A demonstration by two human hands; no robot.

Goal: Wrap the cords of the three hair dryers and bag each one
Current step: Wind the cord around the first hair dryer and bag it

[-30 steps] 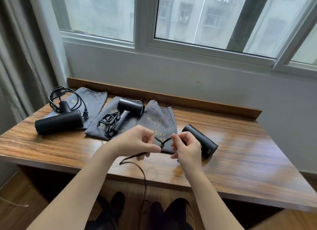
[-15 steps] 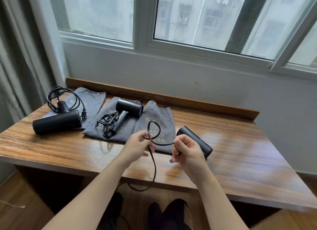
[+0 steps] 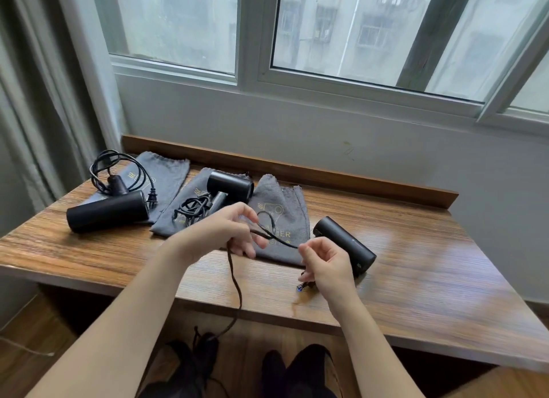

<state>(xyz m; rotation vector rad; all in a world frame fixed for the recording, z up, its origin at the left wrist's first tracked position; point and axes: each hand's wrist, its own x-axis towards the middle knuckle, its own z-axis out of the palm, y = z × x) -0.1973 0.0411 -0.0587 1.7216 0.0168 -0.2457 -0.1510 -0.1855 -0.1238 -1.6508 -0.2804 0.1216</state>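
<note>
Cord handling looks easy: the thin black limp power cord (image 3: 234, 281) bends freely, pinched by left hand (image 3: 228, 234) and right hand (image 3: 325, 262) beside the black cylindrical hair dryer (image 3: 344, 244).

i see three black dryers (image 3: 344, 244) on the desk, two lying on grey bags (image 3: 279, 219); the right dryer's cord (image 3: 234, 281) hangs off the edge.

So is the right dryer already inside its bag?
No, out. The right dryer lies on the bare table beside its flat bag.
</note>
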